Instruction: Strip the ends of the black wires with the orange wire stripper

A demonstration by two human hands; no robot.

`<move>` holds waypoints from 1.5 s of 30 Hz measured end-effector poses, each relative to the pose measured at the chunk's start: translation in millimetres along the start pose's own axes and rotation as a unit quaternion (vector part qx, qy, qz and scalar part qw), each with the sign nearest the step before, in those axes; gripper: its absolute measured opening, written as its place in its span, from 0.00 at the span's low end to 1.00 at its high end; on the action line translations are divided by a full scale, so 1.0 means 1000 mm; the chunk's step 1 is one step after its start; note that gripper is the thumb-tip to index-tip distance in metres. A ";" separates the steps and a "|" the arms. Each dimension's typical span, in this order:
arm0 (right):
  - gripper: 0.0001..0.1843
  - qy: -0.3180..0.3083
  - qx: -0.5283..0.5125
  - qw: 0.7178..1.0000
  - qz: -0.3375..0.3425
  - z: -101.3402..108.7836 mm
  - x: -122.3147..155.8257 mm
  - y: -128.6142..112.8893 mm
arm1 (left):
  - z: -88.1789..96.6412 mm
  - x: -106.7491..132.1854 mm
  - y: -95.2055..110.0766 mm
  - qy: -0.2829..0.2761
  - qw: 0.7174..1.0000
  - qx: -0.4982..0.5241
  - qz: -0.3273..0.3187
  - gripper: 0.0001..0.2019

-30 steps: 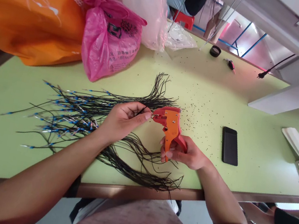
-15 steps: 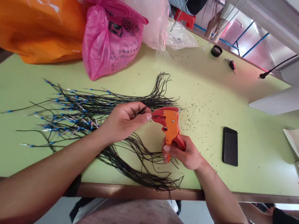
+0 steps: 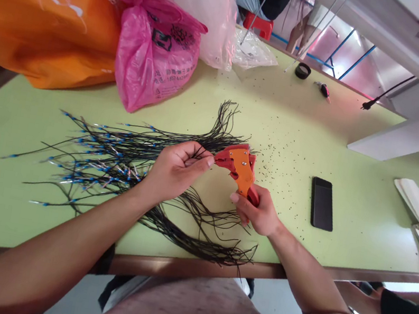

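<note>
My left hand pinches a thin black wire between fingers and thumb, its fingertips right beside the jaws of an orange-and-red wire stripper. My right hand grips that stripper's handle, and its fingers hide the lower end. A large bundle of black wires with blue crimp terminals spreads across the green table under and around my left hand. Where the wire enters the jaws is hidden.
Small black wire clippings are scattered on the table, beside a black phone. Orange, pink and clear plastic bags stand at the far left. A white bracket juts over the far right. Seated people are beyond the table.
The wire stripper has tilted, its jaws rising and its handle swinging toward the right. My right hand has shifted slightly up and left. My left hand stays nearly still.
</note>
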State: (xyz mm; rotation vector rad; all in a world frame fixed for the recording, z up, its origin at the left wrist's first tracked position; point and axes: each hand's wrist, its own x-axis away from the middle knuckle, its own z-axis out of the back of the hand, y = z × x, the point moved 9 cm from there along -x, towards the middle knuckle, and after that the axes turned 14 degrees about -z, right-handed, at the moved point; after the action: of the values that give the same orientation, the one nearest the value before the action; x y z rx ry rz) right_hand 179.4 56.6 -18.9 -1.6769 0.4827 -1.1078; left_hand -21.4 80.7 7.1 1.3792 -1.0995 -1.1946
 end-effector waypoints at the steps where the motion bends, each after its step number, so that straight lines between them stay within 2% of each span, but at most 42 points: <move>1: 0.23 -0.011 -0.016 1.000 0.017 0.000 -0.001 -0.002 | 0.002 -0.001 -0.001 0.005 1.000 0.002 -0.004 0.10; 3: 0.20 -0.024 -0.074 0.996 0.046 0.007 -0.004 -0.007 | 0.005 -0.003 -0.002 0.017 1.000 0.007 -0.013 0.10; 6: 0.21 -0.001 -0.164 0.985 0.052 0.029 -0.009 -0.007 | 0.004 -0.005 -0.005 0.019 0.999 0.044 -0.010 0.15; 8: 0.21 0.016 -0.187 0.981 0.047 0.040 -0.010 -0.007 | 0.000 -0.006 -0.006 0.018 0.996 0.088 -0.006 0.19; 10: 0.19 0.008 -0.184 0.982 0.042 0.044 -0.009 -0.008 | -0.003 -0.006 -0.005 0.020 0.993 0.116 -0.010 0.21; 15: 0.19 -0.121 -0.114 0.986 0.006 0.016 0.000 -0.008 | -0.006 -0.003 -0.011 -0.023 0.995 0.102 -0.001 0.17; 19: 0.20 -0.191 -0.071 0.979 -0.007 -0.001 0.008 -0.007 | 0.000 -0.002 -0.017 -0.020 0.996 0.082 -0.002 0.13; 27: 0.20 -0.199 -0.070 0.977 -0.001 -0.002 0.009 -0.008 | 0.002 -0.002 -0.008 0.004 0.999 0.048 0.011 0.13; 37: 0.19 -0.210 -0.058 0.976 -0.009 -0.007 0.011 -0.006 | 0.002 -0.004 0.000 -0.030 0.999 0.000 -0.015 0.11; 45: 0.17 -0.182 -0.057 0.981 -0.028 -0.009 0.009 -0.004 | 0.005 -0.004 0.008 -0.030 0.998 -0.045 -0.028 0.11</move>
State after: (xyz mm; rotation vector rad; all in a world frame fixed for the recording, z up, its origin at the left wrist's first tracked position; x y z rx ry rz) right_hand 175.2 46.4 -10.7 -1.9520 0.2686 -0.7977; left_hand -26.7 83.2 14.9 1.3199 -1.0423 -1.3179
